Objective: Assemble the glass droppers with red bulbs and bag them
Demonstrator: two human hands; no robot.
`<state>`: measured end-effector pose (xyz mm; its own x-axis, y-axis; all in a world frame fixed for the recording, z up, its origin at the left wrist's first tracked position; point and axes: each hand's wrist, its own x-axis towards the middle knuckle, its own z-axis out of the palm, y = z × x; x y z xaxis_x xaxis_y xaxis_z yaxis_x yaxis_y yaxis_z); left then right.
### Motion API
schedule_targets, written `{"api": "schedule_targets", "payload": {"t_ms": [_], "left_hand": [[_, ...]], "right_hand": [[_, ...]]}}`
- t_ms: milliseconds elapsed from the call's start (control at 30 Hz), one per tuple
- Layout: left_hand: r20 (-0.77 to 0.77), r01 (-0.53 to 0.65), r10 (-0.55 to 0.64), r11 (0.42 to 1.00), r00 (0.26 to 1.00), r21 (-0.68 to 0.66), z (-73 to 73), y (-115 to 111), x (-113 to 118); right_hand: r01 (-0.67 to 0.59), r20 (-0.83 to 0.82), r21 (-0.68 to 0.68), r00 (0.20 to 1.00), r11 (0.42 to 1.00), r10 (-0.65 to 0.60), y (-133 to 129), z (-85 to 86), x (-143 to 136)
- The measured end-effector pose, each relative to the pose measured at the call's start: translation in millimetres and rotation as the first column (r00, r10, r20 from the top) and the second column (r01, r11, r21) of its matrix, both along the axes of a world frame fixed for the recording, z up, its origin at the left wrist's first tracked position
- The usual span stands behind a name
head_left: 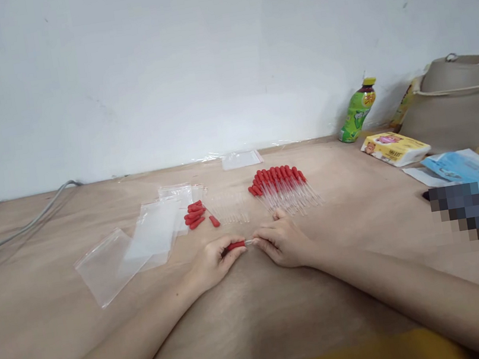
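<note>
My left hand (219, 258) pinches a red rubber dropper bulb (236, 244) between thumb and fingers. Facing it, my right hand (282, 239) is closed on a clear glass dropper tube (249, 242), whose end meets the bulb's mouth; how far it sits inside I cannot tell. Just beyond my left hand lie several loose red bulbs (194, 215) and a row of bare glass tubes (229, 208). Behind my right hand is a pile of droppers (283, 185) with red bulbs on their tubes.
Clear zip bags (151, 232) lie to the left, and a small bag (242, 159) rests by the wall. A grey cable (34, 221) runs at far left. On the right are a green bottle (358, 112), a tissue pack (394, 148), a blue mask (462, 166) and a grey bag (467, 109).
</note>
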<state>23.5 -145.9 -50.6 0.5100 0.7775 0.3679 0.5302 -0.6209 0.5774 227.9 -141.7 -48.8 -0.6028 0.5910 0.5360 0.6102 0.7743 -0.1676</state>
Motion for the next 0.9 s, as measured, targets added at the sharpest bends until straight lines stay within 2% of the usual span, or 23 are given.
{"api": "schedule_targets", "payload": {"t_ms": [200,300,367,433,533,600,733,900], "left_hand": [[-0.045,0.010,-0.003,0.987,0.999,0.158,6.9,6,-5],[-0.044,-0.041,0.050,0.981,0.998,0.192,9.5,4,-9],[-0.065,-0.028,0.039,0.986,0.997,0.167,9.9,3,-10],[-0.095,0.013,-0.002,0.992,0.995,0.124,9.7,3,-11],[-0.116,0.039,-0.029,0.995,0.993,0.087,9.9,4,-10],[-0.116,0.034,-0.025,0.997,0.993,0.075,10.4,5,-10],[-0.119,0.032,-0.025,0.998,0.993,0.058,11.2,5,-11],[-0.111,0.032,-0.026,0.998,0.993,0.051,10.3,6,-11]], "right_hand": [[0.021,0.079,0.011,0.997,1.000,-0.022,-1,12.0,5],[0.143,0.049,-0.048,0.989,0.989,-0.140,4,21.5,13],[0.265,-0.037,-0.164,0.961,0.950,-0.274,12,28.7,19],[0.378,-0.104,-0.266,0.903,0.887,-0.416,24,35.5,21],[0.520,-0.078,-0.280,0.826,0.807,-0.559,43,41.1,15],[0.584,-0.009,-0.238,0.798,0.776,-0.603,54,39.6,6],[0.638,0.133,-0.174,0.770,0.750,-0.624,68,28.9,-14],[0.691,0.240,-0.170,0.720,0.702,-0.651,74,22.6,-27]]}}
